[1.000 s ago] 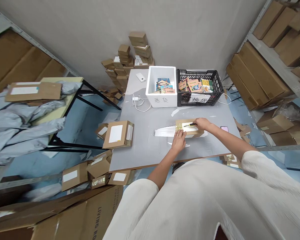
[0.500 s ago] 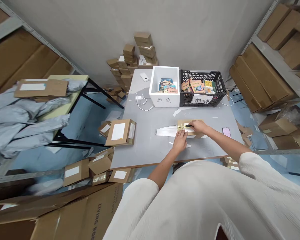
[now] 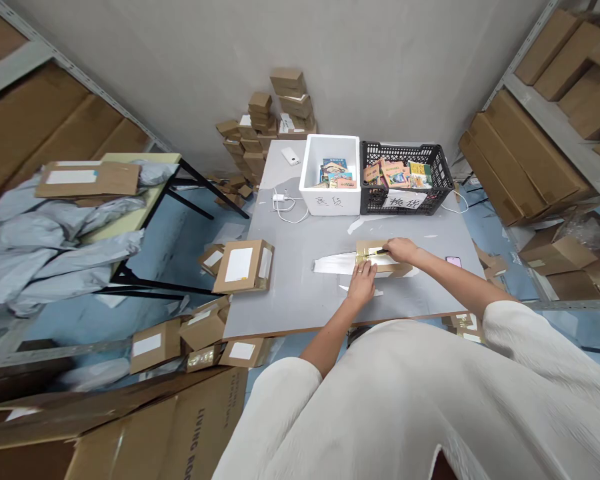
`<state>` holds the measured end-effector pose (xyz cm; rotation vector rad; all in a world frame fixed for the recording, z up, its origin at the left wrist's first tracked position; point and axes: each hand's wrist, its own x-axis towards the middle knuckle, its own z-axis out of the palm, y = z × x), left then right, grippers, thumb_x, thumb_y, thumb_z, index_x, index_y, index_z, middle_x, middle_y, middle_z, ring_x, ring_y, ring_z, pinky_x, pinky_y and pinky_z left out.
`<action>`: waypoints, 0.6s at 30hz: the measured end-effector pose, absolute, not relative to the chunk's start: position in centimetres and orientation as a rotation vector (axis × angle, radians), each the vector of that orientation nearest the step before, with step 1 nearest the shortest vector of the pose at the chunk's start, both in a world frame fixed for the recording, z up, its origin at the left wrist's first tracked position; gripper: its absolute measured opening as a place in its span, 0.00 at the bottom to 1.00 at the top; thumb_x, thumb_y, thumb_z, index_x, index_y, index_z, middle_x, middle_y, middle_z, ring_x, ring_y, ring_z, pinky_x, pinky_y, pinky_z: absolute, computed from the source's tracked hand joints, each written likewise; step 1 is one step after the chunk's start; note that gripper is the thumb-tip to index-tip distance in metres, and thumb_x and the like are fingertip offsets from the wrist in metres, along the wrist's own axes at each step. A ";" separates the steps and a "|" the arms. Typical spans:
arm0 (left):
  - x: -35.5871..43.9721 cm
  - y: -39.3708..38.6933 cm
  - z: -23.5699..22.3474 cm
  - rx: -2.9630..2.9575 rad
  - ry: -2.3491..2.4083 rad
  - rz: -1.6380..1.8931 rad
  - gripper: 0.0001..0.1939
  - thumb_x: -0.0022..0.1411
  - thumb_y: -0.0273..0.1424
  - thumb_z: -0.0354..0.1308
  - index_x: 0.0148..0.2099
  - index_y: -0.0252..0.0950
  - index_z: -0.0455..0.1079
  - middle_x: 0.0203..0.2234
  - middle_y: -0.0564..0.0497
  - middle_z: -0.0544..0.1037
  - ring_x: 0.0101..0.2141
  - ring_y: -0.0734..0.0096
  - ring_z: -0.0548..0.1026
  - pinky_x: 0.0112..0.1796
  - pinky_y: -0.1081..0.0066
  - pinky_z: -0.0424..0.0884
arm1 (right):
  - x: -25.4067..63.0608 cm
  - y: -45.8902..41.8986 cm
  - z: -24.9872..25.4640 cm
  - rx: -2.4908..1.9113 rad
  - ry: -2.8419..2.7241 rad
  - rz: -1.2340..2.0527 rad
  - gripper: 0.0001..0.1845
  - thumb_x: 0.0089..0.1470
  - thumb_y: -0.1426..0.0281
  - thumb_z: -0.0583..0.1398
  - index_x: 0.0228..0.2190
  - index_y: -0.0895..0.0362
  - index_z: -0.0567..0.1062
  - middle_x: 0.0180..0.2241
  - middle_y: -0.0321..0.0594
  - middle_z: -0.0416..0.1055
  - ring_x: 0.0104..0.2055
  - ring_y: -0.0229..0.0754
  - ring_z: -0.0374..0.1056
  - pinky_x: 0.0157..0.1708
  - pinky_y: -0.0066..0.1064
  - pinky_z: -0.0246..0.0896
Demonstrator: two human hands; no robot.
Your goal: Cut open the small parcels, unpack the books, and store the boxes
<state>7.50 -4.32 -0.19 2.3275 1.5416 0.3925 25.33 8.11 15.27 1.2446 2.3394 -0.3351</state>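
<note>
A small cardboard box (image 3: pixel 399 269) lies on the grey table (image 3: pixel 290 293), with shiny tape and a white label on its top. My right hand (image 3: pixel 401 251) is closed round a utility knife (image 3: pixel 380 252), black and yellow, whose tip points left over the tape. On the near left part of the box rests my left hand (image 3: pixel 363 281), fingers stretched out, with a ring on one finger. A white paper strip (image 3: pixel 334 264) extends left from the box across the table. Whether the blade touches the tape is too small to tell.
Behind the box stand a white foam bin (image 3: pixel 330 201) and a black crate (image 3: pixel 434 199), both holding booklets. A labelled carton (image 3: pixel 238 268) sits at the table's left edge. A phone (image 3: pixel 453 261) lies right, a white device (image 3: pixel 290 156) back left. Parcels fill a side table (image 3: pixel 165 167).
My right hand and the knife have shifted slightly over the box top, with more of the yellow on the knife showing. My left hand stays on the box. The whole view has moved slightly.
</note>
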 end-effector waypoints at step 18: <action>7.6 -4.4 0.3 2.320 1.586 0.322 0.40 0.65 0.24 0.54 0.78 0.37 0.57 0.74 0.35 0.64 0.76 0.48 0.58 0.74 0.44 0.53 | 32.5 8.1 15.0 1.343 2.229 -0.328 0.19 0.71 0.72 0.56 0.54 0.56 0.84 0.55 0.57 0.79 0.55 0.56 0.76 0.49 0.39 0.69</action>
